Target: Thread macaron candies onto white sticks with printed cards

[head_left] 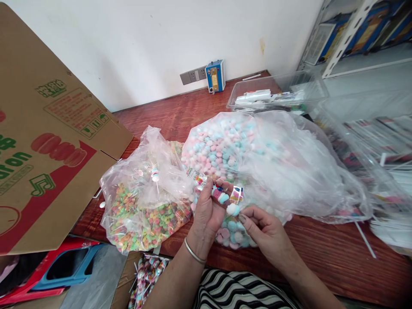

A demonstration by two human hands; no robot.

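My left hand (pixel 209 210) is curled, palm up, around pink, blue and white candies (pixel 220 195) in printed clear wrapping. One printed wrapper end (pixel 197 176) sticks out past the thumb, another printed piece (pixel 237 194) beyond the fingers. Close on the right, my right hand (pixel 262 225) pinches at a white and light-blue candy (pixel 233 209); its fingertips hide the exact grip. Under both hands lies a clear bag of pink and blue candies (pixel 214 146). A bag of small ring-shaped candies (pixel 144 223) lies left of them, a lollipop (pixel 155 175) on top.
A large cardboard box (pixel 58 128) stands at the left. Below the table edge, a carton holds many wrapped lollipops (pixel 149 274). Clear plastic trays (pixel 277 92) stand at the back right, beside shelving (pixel 347 38). A small blue device (pixel 215 76) sits against the wall.
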